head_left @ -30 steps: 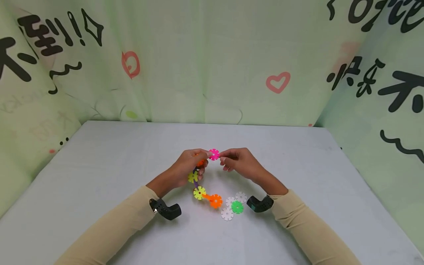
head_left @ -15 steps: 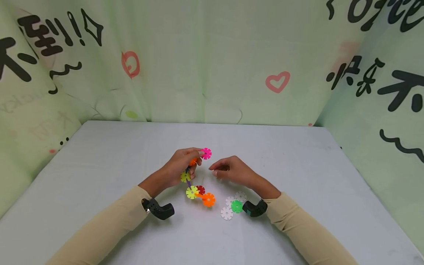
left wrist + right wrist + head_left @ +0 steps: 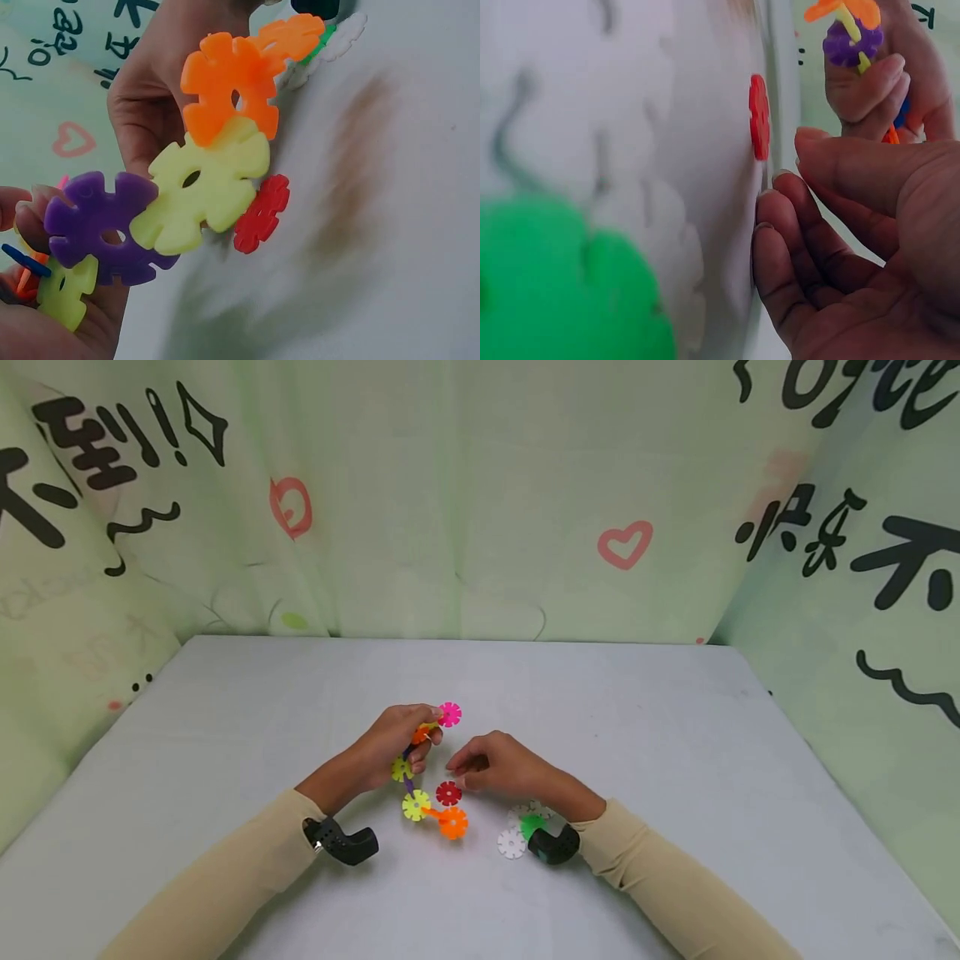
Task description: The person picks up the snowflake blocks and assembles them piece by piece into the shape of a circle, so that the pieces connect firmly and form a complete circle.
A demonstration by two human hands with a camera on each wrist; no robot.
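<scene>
My left hand [image 3: 393, 739] grips a curved chain of interlocking plastic snowflake discs. Its far end is a pink disc [image 3: 450, 714] beside the thumb; the lower part hangs through a yellow disc [image 3: 416, 806] to an orange disc [image 3: 453, 823]. In the left wrist view a purple disc [image 3: 101, 225] slots into a pale yellow disc [image 3: 199, 184]. A loose red disc [image 3: 448, 793] lies on the table inside the chain's curve. Just beside it is my right hand [image 3: 498, 766], fingers loosely bent and holding nothing; the right wrist view shows its fingertips [image 3: 769, 202] a little short of the red disc.
White discs [image 3: 512, 843] and a green disc [image 3: 531, 823] lie together under the right wrist, partly covered by its black wrist camera [image 3: 553, 845]. The white table [image 3: 225, 710] ends at a pale green printed curtain [image 3: 465, 510].
The right hand has left the pink disc and come down and left to beside the red disc. The left hand has shifted left and slightly nearer with the chain, uncovering the red disc.
</scene>
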